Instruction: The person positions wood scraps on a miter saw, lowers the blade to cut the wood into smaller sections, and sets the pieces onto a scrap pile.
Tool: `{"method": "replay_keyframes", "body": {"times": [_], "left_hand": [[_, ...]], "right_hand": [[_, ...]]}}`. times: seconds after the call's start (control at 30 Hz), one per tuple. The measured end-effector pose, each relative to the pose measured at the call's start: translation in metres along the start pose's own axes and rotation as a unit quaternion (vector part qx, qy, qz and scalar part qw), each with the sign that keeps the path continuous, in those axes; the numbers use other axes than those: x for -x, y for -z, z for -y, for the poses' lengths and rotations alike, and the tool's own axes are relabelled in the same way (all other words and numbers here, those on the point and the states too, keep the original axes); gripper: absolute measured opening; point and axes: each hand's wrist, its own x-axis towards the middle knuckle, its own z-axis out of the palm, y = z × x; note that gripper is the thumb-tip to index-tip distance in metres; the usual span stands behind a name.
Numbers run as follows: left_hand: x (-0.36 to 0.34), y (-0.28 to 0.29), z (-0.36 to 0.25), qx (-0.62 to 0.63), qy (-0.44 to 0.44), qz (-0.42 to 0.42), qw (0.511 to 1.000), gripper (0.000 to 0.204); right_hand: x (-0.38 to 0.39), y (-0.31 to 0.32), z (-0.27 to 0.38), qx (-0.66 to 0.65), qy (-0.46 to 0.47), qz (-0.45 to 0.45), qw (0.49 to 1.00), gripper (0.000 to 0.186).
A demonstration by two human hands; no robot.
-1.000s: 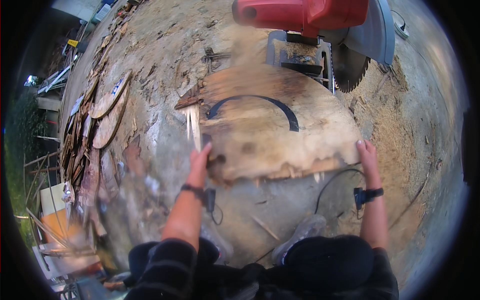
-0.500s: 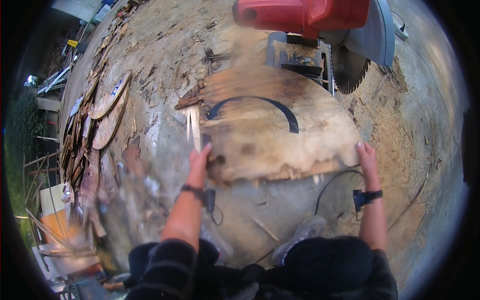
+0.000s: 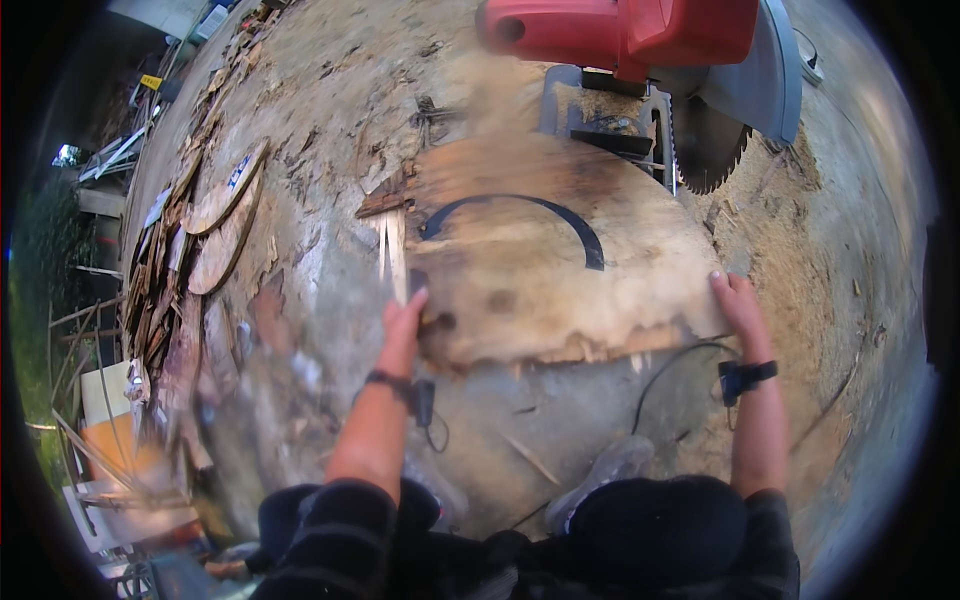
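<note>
A broad half-round wooden board [image 3: 510, 290] is in front of me, with a black curved band on its face and a ragged, splintered near edge. My left hand [image 3: 404, 318] is closed on the board's left edge near its lower corner. On the opposite side, my right hand [image 3: 738, 302] grips the right edge, thumb on top; the fingers underneath are hidden. Just beyond the board stands a red power saw [image 3: 640, 35] with a toothed round blade [image 3: 712, 155] and a grey guard [image 3: 765, 85]. The board's far edge reaches the saw's base [image 3: 600, 112].
Broken wood strips and splinters [image 3: 160, 290] pile up on the left, with two rounded wood offcuts [image 3: 225, 235] on them. Sawdust [image 3: 770, 235] covers the ground at right. A black cable [image 3: 650, 385] curves by my right foot. A loose wood stick [image 3: 530, 458] lies between my feet.
My right hand has shifted slightly farther up the board's right edge, its wrist turning outward. The left hand keeps its place on the board. The whole view has moved a little.
</note>
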Motion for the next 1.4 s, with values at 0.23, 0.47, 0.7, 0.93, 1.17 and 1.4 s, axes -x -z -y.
{"method": "replay_keyframes", "body": {"times": [0.23,0.47,0.7,0.93,1.17,1.4], "left_hand": [[0.010,-0.003,-0.008,0.017,-0.019,-0.009,1.000,0.030],[-0.001,0.001,0.000,-0.016,-0.074,-0.016,0.997,0.030],[0.024,-0.017,0.030,-0.001,-0.055,0.035,0.998,0.026],[0.047,-0.063,0.014,-0.009,-0.090,0.058,0.994,0.025],[0.050,-0.096,-0.020,-0.059,-0.177,0.052,0.981,0.026],[0.049,-0.116,-0.028,-0.043,-0.184,0.060,0.980,0.029]], "right_hand": [[0.008,-0.017,0.003,-0.020,0.032,-0.080,0.996,0.045],[0.014,-0.017,-0.009,-0.018,0.072,-0.120,0.990,0.043],[0.072,0.000,-0.054,-0.042,0.066,-0.164,0.983,0.040],[0.108,0.024,-0.107,-0.062,0.069,-0.221,0.971,0.040],[0.116,0.028,-0.122,-0.095,0.003,-0.227,0.969,0.039],[0.084,0.031,-0.135,-0.067,-0.007,-0.223,0.972,0.042]]}}
